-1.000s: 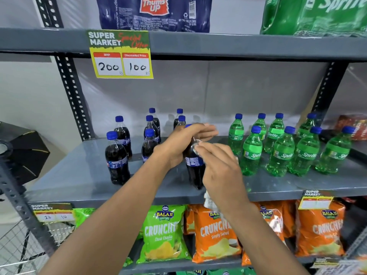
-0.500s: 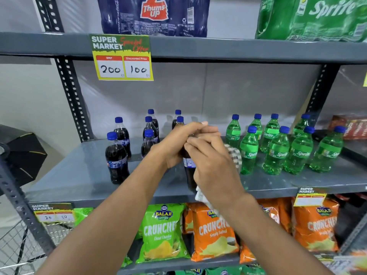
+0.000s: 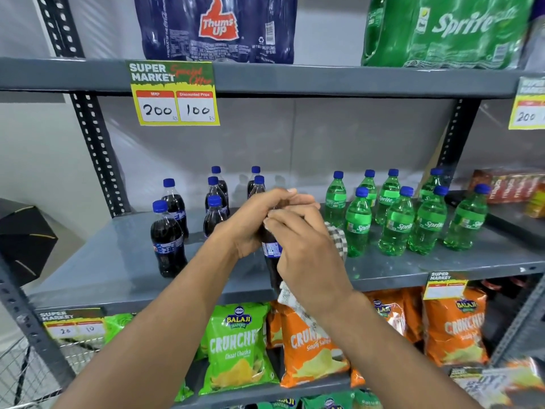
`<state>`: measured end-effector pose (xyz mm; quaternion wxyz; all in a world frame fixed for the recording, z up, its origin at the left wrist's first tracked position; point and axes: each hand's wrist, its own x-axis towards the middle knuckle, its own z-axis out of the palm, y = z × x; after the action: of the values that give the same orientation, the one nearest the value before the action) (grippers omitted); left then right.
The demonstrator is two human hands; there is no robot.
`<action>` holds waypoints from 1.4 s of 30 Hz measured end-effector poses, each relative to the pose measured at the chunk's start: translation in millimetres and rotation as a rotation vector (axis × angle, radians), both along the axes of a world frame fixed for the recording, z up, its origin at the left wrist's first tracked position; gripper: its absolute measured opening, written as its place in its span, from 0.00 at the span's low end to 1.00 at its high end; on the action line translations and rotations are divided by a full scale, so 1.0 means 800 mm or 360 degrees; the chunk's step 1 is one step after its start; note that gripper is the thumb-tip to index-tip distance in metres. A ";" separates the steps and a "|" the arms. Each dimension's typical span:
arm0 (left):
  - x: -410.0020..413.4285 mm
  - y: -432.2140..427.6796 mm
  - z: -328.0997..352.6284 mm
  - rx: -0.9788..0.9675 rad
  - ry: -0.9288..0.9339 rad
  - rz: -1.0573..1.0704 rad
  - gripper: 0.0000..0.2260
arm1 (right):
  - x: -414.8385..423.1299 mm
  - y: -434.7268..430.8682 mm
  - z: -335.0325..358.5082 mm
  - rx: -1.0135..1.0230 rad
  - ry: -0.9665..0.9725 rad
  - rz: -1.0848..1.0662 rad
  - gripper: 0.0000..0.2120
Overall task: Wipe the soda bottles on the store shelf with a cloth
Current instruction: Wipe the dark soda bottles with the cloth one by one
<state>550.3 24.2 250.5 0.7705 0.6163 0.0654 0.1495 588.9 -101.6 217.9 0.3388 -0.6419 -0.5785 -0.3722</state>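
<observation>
Dark cola bottle of clear plastic with a blue label (image 3: 269,252) upright at the front edge of the grey metal shelf (image 3: 118,261), long axis vertical, sandwiched between both hands and touching each. Left hand (image 3: 259,222) clasped round neck and cap from the left. Right hand (image 3: 306,255) clenched on the checked white cloth (image 3: 337,239), pressing it against the bottle's right flank, cloth ends trailing below the wrist.
</observation>
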 end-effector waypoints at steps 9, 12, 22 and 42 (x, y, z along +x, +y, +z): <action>-0.015 0.005 0.003 -0.0158 -0.0216 0.0103 0.17 | -0.009 -0.033 -0.048 -0.0024 0.0029 0.0090 0.15; -0.017 -0.004 0.008 -0.0154 -0.0199 0.0024 0.17 | -0.005 -0.018 -0.020 0.0123 0.0132 0.0097 0.15; -0.032 0.007 -0.005 -0.0237 -0.0334 0.0023 0.18 | -0.011 -0.046 -0.078 0.0011 0.0177 0.0232 0.17; -0.050 -0.009 0.008 -0.0175 -0.0369 0.0047 0.20 | -0.029 -0.064 -0.087 0.0137 0.0189 0.0314 0.19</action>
<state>510.1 17.1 256.7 0.8032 0.5507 -0.0071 0.2272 565.8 -152.4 148.5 0.4346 -0.5876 -0.6014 -0.3229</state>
